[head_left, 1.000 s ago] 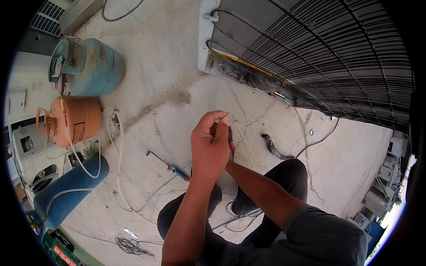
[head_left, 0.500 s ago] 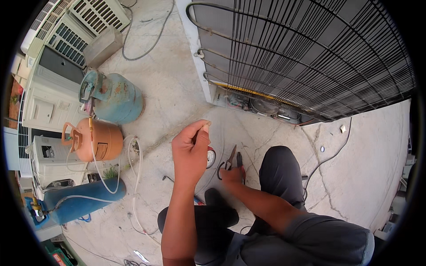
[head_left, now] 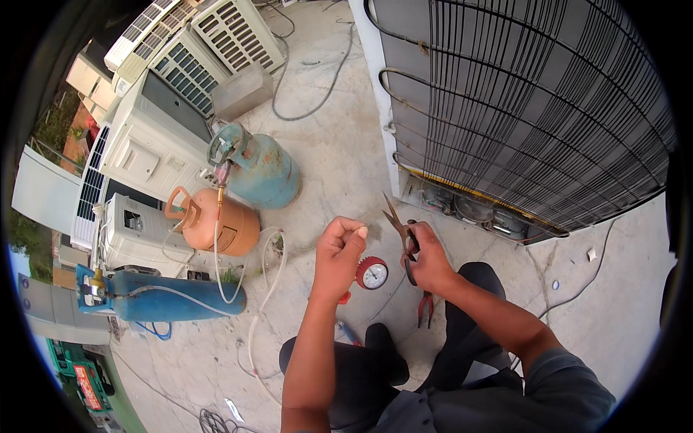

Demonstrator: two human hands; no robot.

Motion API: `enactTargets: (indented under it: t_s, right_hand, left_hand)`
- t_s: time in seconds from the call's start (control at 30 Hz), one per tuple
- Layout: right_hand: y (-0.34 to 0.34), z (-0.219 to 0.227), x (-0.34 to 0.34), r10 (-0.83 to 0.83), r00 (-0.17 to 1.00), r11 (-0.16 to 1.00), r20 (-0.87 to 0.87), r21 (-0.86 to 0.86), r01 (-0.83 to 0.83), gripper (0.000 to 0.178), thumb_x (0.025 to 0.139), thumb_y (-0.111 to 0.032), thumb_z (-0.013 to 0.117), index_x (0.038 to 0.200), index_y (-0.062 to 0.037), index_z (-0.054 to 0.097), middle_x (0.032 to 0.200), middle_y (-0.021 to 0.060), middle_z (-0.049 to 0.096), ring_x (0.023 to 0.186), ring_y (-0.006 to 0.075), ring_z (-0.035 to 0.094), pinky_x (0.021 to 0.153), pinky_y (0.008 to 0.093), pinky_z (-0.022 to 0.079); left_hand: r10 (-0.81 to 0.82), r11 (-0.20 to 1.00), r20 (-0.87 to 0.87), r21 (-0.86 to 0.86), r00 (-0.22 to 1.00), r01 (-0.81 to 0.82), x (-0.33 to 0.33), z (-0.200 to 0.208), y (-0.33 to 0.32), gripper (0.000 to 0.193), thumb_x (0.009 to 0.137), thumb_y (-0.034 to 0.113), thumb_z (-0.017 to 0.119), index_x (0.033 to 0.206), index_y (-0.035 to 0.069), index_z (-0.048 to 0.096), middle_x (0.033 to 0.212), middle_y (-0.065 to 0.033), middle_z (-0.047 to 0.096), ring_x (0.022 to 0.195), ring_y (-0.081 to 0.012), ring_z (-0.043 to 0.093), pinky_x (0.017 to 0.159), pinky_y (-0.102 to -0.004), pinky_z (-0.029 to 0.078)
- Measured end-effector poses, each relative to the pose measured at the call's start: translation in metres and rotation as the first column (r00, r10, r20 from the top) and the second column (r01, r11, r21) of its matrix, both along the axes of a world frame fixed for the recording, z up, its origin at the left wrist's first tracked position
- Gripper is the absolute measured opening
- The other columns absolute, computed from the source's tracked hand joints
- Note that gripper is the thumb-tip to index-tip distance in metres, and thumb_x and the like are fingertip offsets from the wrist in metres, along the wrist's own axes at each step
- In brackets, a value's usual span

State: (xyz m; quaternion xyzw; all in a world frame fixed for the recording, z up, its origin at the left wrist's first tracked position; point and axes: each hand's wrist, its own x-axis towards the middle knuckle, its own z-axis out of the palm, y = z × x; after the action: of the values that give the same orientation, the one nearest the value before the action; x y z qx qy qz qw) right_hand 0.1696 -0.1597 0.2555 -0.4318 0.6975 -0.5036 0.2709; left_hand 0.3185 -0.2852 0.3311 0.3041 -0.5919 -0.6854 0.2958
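My left hand (head_left: 335,256) is raised over the floor, thumb and forefinger pinched together. Whatever is between those fingertips is too small to make out. In my right hand (head_left: 432,261) I hold scissors (head_left: 395,220) by their dark handles, the blades slightly apart and pointing up and away. The blade tips are a short way right of my left fingertips, not touching them. Below and between my hands lies a round red-rimmed pressure gauge (head_left: 374,275). Red-handled pliers (head_left: 426,310) rest on the floor just below my right hand.
A refrigerator's rear condenser grille (head_left: 520,94) rises at the far right, its compressor (head_left: 473,209) low down. To the left stand a rusty teal gas cylinder (head_left: 271,173), an orange one (head_left: 231,231) and a lying blue one (head_left: 173,307). A pale hose (head_left: 268,296) crosses the concrete floor.
My right hand has lifted the scissors off the floor beside the pliers and brought them up near my left hand. The left hand stays pinched. The whole view has shifted.
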Motion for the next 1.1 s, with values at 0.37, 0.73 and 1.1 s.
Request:
enactTargets:
  t_s: [0.37,0.73,1.1]
  right_hand:
    - [0.0,0.048,-0.01,0.122,0.94,0.992,-0.319,0.044,-0.115,0.06,0.066,-0.011,0.082,0.114,-0.0027,0.048,0.114,0.0173,0.049,0.102,0.0415,0.056,0.082,0.0464,0.049]
    - [-0.003,0.054,-0.019,0.117,0.93,0.993,-0.348,0.069,-0.099,0.055,0.069,-0.013,0.08,0.113,-0.0023,0.049,0.112,0.0181,0.05,0.097,0.0421,0.058,0.081,0.0466,0.05]
    - [-0.002,0.06,-0.01,0.103,0.961,0.989,-0.256,0.132,-0.071,0.044,0.072,-0.014,0.078,0.102,0.0012,0.05,0.103,0.0203,0.054,0.093,0.0418,0.06,0.08,0.0453,0.051]
  left_hand:
    - [-0.151,0.918,-0.135,0.349,0.979,0.189,-0.001,0.009,0.001,0.008,0.095,0.014,0.061,0.1,0.013,0.055,0.061,0.0042,0.036,0.049,-0.0049,0.028,0.042,-0.0214,0.016]
    - [-0.191,0.912,-0.154,0.336,0.969,0.233,-0.012,0.001,-0.009,0.007,0.096,0.013,0.06,0.101,0.013,0.055,0.061,0.0024,0.04,0.048,-0.0049,0.029,0.041,-0.0216,0.017]
    - [-0.141,0.983,-0.079,0.111,0.987,0.149,-0.023,-0.005,-0.009,0.004,0.096,0.011,0.058,0.096,0.008,0.056,0.064,0.0031,0.047,0.049,-0.0036,0.035,0.043,-0.0208,0.025]
